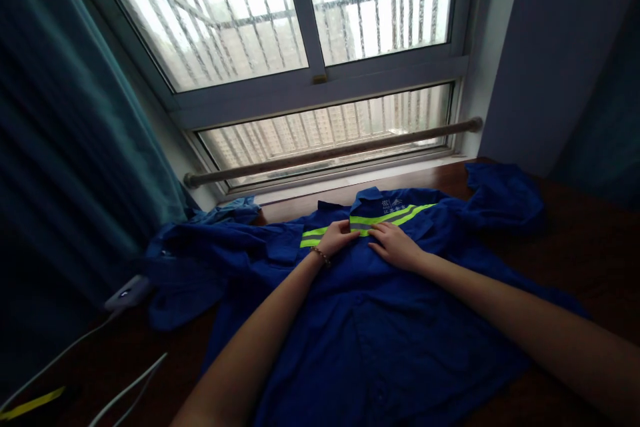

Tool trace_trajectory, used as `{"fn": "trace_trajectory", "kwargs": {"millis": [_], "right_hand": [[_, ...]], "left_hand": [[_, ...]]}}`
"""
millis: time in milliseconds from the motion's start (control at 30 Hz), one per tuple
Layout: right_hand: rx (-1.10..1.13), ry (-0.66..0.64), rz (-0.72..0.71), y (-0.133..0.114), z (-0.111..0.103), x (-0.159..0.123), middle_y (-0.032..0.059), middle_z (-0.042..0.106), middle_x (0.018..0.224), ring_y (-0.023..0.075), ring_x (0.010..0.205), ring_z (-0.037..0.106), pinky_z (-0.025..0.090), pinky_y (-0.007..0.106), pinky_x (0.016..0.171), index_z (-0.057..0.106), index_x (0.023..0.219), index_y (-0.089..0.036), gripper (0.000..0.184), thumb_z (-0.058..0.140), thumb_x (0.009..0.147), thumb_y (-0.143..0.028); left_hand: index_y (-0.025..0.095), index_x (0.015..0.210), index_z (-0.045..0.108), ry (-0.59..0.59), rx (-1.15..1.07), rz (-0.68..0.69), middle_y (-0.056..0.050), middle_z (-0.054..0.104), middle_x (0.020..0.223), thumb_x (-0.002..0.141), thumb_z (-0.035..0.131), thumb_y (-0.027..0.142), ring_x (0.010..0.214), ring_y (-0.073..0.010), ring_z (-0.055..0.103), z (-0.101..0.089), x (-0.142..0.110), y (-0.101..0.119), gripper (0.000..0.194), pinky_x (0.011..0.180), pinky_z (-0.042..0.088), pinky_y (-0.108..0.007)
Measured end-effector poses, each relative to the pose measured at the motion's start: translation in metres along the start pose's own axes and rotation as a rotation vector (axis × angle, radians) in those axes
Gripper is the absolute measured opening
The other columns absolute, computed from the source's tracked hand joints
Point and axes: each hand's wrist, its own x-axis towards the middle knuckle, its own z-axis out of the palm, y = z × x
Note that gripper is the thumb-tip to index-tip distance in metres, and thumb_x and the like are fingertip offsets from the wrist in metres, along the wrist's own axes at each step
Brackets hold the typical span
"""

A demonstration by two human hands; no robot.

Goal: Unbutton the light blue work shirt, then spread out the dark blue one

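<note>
A blue work jacket (pixel 370 340) lies spread out front side up, collar toward the window and sleeves out to both sides. A yellow-green reflective stripe (pixel 415 214) crosses its chest, with white lettering above it on one side. My left hand (pixel 336 239), a bracelet at its wrist, is closed on the jacket's front edge at the stripe. Just right of it, my right hand (pixel 395 245) rests on the stripe and the cloth below, fingers extended and thumb apart. The fingertips of both hands are close together at the jacket's middle. Any fastener under them is hidden.
The jacket lies on a dark wooden surface (pixel 440 177) below a barred window. A rail (pixel 335 153) runs across the window's lower part. Blue curtains (pixel 65 113) hang at left. A white device (pixel 127 292) with a cable and a yellow strip (pixel 33 403) lie at lower left.
</note>
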Motion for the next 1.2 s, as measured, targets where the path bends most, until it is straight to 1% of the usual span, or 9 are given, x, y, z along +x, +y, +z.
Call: {"fn": "trace_trajectory", "kwargs": {"millis": [100,200,300,400,533,700,833,1000,1200], "right_hand": [[0.058,0.023,-0.019,-0.006,-0.008,0.006,0.0108,0.058,0.098,0.0198,0.099,0.048,0.036,0.032,0.085,0.060,0.096,-0.013,0.023,0.045,0.082,-0.025],[0.144,-0.037,0.010,-0.013,-0.013,0.020,0.0065,0.061,0.083,0.0154,0.081,0.054,0.040,0.026,0.073,0.060,0.086,-0.015,0.017,0.045,0.081,-0.020],[0.116,-0.081,0.032,-0.019,-0.011,0.034,0.0041,0.060,0.076,0.0137,0.069,0.054,0.038,0.023,0.063,0.059,0.078,-0.016,0.011,0.048,0.078,-0.018],[0.040,-0.027,0.058,-0.020,-0.002,0.038,0.0051,0.059,0.080,0.0145,0.071,0.054,0.037,0.023,0.062,0.057,0.079,-0.016,0.008,0.050,0.077,-0.019],[0.043,0.038,0.063,-0.017,0.009,0.031,0.0041,0.058,0.081,0.0138,0.071,0.053,0.036,0.023,0.061,0.054,0.082,-0.017,0.009,0.051,0.079,-0.025],[0.031,0.078,0.041,-0.015,0.011,0.026,0.0028,0.058,0.082,0.0135,0.070,0.053,0.035,0.022,0.059,0.054,0.085,-0.019,0.014,0.052,0.079,-0.031],[0.046,0.054,-0.001,-0.015,0.012,0.026,0.0022,0.058,0.088,0.0128,0.073,0.054,0.036,0.021,0.061,0.055,0.089,-0.020,0.014,0.055,0.077,-0.027],[-0.008,0.074,-0.013,-0.014,0.014,0.025,0.0016,0.059,0.091,0.0134,0.076,0.055,0.036,0.022,0.061,0.059,0.091,-0.022,0.016,0.049,0.081,-0.031],[-0.040,0.097,-0.050,-0.015,0.014,0.025,0.0014,0.060,0.091,0.0119,0.074,0.055,0.035,0.022,0.062,0.063,0.087,-0.023,0.025,0.039,0.086,-0.032]], "left_hand": [[0.008,0.086,0.062,-0.011,-0.149,-0.094,0.000,0.059,0.064,0.057,0.071,0.031,0.042,-0.0021,0.040,-0.008,-0.002,0.000,0.038,0.041,0.030,-0.016],[0.008,0.084,0.062,0.015,-0.276,-0.158,-0.001,0.059,0.065,0.055,0.073,0.031,0.042,-0.0010,0.040,-0.013,0.000,-0.001,0.038,0.039,0.028,-0.014],[0.009,0.084,0.062,0.016,-0.368,-0.208,-0.003,0.060,0.069,0.054,0.074,0.030,0.043,-0.0006,0.043,-0.015,0.001,-0.002,0.038,0.040,0.031,-0.013],[0.009,0.081,0.061,0.027,-0.432,-0.210,-0.001,0.058,0.068,0.054,0.075,0.026,0.043,0.0004,0.044,-0.015,0.001,-0.004,0.035,0.039,0.031,-0.012],[0.008,0.074,0.058,0.034,-0.439,-0.211,0.001,0.055,0.061,0.056,0.074,0.023,0.041,0.0002,0.044,-0.015,0.001,-0.006,0.028,0.037,0.031,-0.010],[0.008,0.079,0.058,-0.081,-0.563,-0.270,-0.003,0.059,0.070,0.060,0.071,0.011,0.056,-0.0053,0.057,-0.022,-0.004,-0.004,0.022,0.053,0.046,-0.013],[0.007,0.080,0.058,-0.118,-0.605,-0.298,-0.005,0.060,0.074,0.063,0.066,0.004,0.054,-0.0047,0.056,-0.026,-0.005,-0.003,0.019,0.053,0.047,-0.013],[0.008,0.074,0.055,-0.068,-0.607,-0.277,-0.002,0.058,0.068,0.060,0.067,0.004,0.050,-0.0036,0.054,-0.024,-0.003,-0.007,0.018,0.048,0.044,-0.012],[0.009,0.073,0.052,0.096,-0.500,-0.165,0.002,0.054,0.060,0.053,0.074,0.015,0.046,-0.0044,0.052,-0.016,-0.007,-0.010,0.030,0.043,0.039,-0.014]]}}
